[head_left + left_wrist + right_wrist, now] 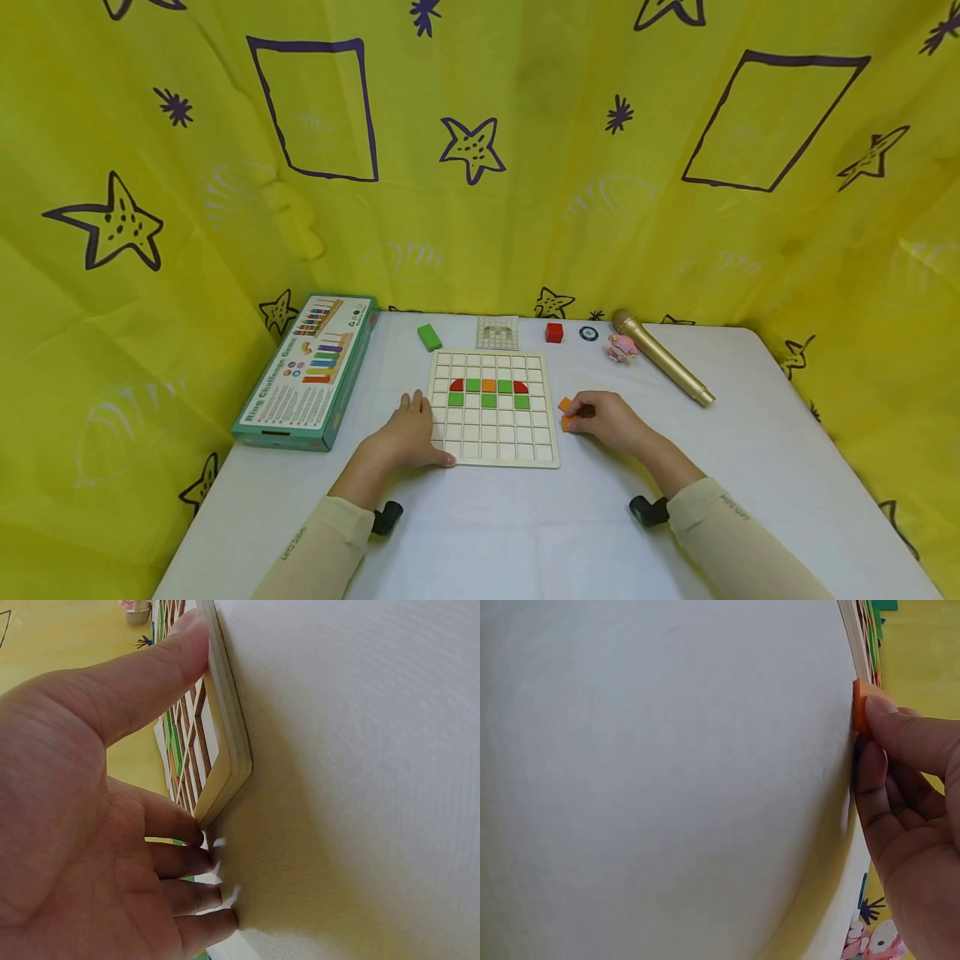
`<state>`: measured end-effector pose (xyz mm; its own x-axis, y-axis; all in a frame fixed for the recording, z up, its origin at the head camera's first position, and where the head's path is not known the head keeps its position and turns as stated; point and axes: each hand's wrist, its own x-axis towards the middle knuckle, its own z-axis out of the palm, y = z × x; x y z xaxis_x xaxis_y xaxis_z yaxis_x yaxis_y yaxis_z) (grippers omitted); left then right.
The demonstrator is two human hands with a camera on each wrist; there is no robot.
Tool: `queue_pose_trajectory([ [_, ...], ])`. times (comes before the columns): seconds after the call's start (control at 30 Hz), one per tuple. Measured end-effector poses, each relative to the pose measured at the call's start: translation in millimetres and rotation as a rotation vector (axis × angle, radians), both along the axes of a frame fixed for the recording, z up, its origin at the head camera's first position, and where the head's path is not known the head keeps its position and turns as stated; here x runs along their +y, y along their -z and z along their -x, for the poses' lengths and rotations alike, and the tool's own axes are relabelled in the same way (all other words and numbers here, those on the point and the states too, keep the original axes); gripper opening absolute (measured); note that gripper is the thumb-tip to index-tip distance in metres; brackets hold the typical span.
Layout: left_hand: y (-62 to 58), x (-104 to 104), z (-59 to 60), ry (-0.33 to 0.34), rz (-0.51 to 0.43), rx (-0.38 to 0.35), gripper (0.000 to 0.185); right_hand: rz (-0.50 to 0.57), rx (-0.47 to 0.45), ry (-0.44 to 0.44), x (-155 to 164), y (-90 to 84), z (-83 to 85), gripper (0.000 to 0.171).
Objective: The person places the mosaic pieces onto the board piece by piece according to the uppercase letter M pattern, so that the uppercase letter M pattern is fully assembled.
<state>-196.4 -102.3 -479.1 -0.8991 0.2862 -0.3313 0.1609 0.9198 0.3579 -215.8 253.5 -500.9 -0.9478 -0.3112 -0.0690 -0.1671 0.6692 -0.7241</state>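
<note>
A square wooden grid board [487, 454] lies on the table between the hands. Green, orange and red tiles fill several of its upper cells. My left hand [411, 433] steadies the board's near left corner, with its thumb [191, 641] on the front edge and the other fingers spread along the left side. To the right of the board, my right hand [609, 421] pinches a small orange tile [860, 709] between thumb and fingers, low over the table. A second orange tile [565, 404] shows just beyond these fingertips.
Behind the board stand a small pattern card [497, 333], a green block [430, 337], a red cube [554, 333] and a dark ring [588, 333]. A pink figurine [622, 348] and gold microphone [667, 362] lie right; a game box [307, 375] lies left.
</note>
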Motion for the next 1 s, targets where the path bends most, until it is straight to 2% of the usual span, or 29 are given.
queue_pose_trajectory([
  [0.3,1.6,-1.9,-0.7,-0.007,-0.003,-0.001,0.119,0.023,-0.032,0.047,1.9,0.0,6.5,0.007],
  [0.6,0.1,-1.4,-0.1,-0.003,0.004,0.003,0.118,0.018,-0.033,0.059,-7.1,-10.8,21.9,0.004],
  [0.73,-0.7,-1.3,-0.6,-0.003,-0.003,-0.002,0.118,0.032,-0.064,0.043,-16.9,-17.0,27.8,0.004],
  [1.0,-1.2,-0.4,-1.0,-0.005,-0.007,-0.001,0.118,0.041,-0.068,-0.006,-39.5,-26.2,35.9,0.005],
])
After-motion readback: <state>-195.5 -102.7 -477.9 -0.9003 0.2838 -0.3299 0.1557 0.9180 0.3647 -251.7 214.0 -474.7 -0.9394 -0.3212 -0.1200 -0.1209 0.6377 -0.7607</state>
